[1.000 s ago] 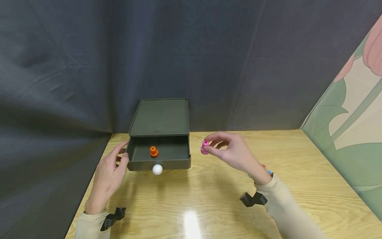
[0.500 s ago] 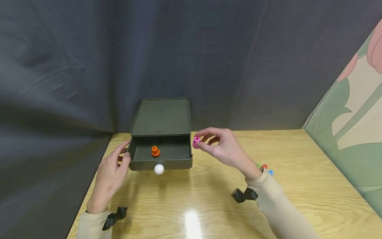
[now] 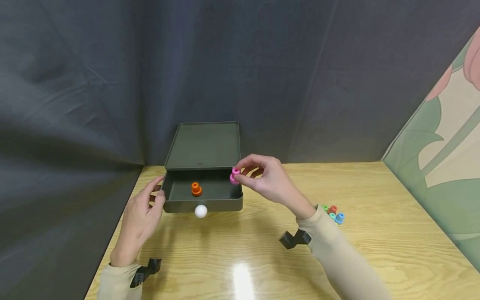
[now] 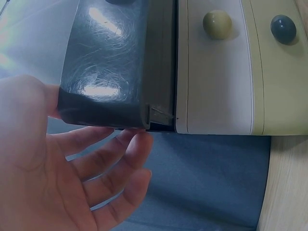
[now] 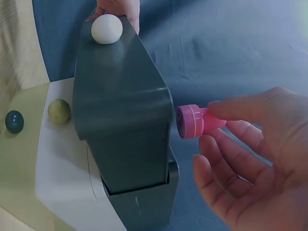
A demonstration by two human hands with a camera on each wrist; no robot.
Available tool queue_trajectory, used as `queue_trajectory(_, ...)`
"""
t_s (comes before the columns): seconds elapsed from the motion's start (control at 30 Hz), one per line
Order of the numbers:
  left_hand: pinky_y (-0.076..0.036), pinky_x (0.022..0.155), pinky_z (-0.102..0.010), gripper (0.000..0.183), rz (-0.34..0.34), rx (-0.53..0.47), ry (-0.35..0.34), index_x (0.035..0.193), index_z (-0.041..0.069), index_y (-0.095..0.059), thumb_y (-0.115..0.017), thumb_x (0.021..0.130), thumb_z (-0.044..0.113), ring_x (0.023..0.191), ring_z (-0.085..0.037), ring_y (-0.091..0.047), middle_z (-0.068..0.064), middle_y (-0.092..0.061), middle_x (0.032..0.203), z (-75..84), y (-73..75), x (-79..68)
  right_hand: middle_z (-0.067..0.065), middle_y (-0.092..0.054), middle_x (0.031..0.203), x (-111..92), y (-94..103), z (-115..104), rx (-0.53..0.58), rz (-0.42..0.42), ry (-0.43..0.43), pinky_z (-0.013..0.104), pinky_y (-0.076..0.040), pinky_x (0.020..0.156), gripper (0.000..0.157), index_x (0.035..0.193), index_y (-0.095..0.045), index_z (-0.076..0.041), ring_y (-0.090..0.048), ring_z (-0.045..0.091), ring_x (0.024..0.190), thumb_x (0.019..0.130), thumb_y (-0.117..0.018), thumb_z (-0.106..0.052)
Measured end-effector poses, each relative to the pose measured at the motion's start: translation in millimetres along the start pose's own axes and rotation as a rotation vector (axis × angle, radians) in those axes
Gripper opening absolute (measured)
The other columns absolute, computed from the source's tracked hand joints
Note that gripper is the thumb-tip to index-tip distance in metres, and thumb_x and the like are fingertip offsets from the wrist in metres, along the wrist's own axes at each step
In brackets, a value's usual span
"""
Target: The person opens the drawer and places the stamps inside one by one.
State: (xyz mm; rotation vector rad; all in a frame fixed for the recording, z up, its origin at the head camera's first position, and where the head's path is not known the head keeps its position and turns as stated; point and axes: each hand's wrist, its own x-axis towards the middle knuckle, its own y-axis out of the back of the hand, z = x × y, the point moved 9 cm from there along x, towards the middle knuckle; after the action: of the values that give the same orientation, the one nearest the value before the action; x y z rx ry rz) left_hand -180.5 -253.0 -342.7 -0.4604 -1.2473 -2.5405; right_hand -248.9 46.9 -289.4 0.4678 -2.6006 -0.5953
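Observation:
My right hand pinches a pink toy stamp between thumb and fingers, above the right wall of the pulled-out dark green drawer. In the right wrist view, the patterned face of the pink stamp points toward the drawer side. An orange toy stamp stands inside the drawer, left of its middle. My left hand holds the drawer's left side near the front corner; in the left wrist view its thumb is at the upper edge, partly hidden, with fingertips along the side wall.
Several coloured stamps stand on the wooden table to the right, near my right sleeve. Below the dark drawer are a white drawer and a yellow-green one, both with round knobs. A dark curtain hangs behind.
My right hand has carried the pink stamp leftward from over the table to the drawer's right edge. The left hand stays at the drawer. More of the coloured stamps now show.

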Motion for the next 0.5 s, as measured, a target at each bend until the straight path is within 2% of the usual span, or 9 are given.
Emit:
queue_trajectory(0.17, -0.058, 0.079, -0.040, 0.045, -0.004, -0.008, -0.001, 0.151, 0.014, -0.060, -0.045, 0.110, 0.023, 0.097, -0.030, -0.075, -0.017, -0.074, 0.128, 1.2, -1.5, 0.4, -0.002, -0.079, 0.095, 7, -11.7, -1, 0.009, -0.025, 0.003, 0.036, -0.062, 0.077, 0.011, 0.101, -0.080, -0.016, -0.073, 0.014, 0.086, 0.091, -0.084, -0.013)
queue_trajectory(0.5, -0.058, 0.080, -0.042, 0.044, -0.003, -0.003, -0.009, 0.151, 0.013, -0.060, -0.045, 0.110, 0.022, 0.097, -0.030, -0.076, -0.017, -0.075, 0.126, 3.0, -2.7, 1.5, -0.003, -0.080, 0.091, 17, -30.7, -3, -0.044, -0.044, 0.036, 0.026, -0.058, 0.071, 0.010, 0.100, -0.080, -0.016, -0.073, 0.009, 0.082, 0.091, -0.084, -0.015)
